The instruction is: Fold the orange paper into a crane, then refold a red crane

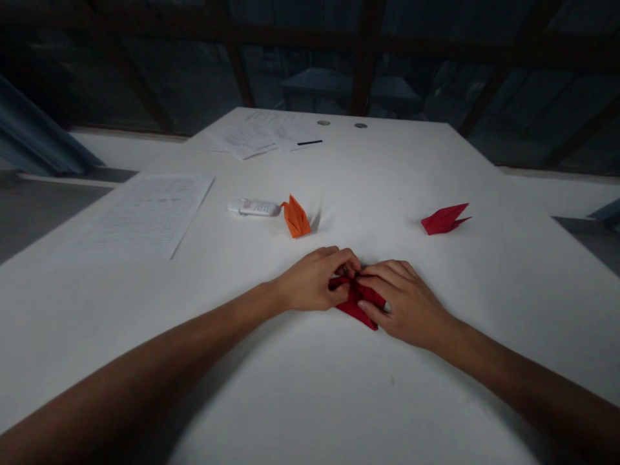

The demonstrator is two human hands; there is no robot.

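A partly folded piece of red paper lies on the white table in front of me, its middle hidden by my fingers. My left hand pinches its left edge, with thumb and fingers curled together. Across the paper's right side, my right hand presses with bent fingers, the thumb on the near edge. Beyond the left hand stands an orange origami crane. Farther right sits a red folded-paper piece with two points sticking out to the right.
A white remote control lies just left of the orange crane. Printed sheets rest on the left of the table, with more papers at the far end. Two round grommets sit near the far edge, before dark windows.
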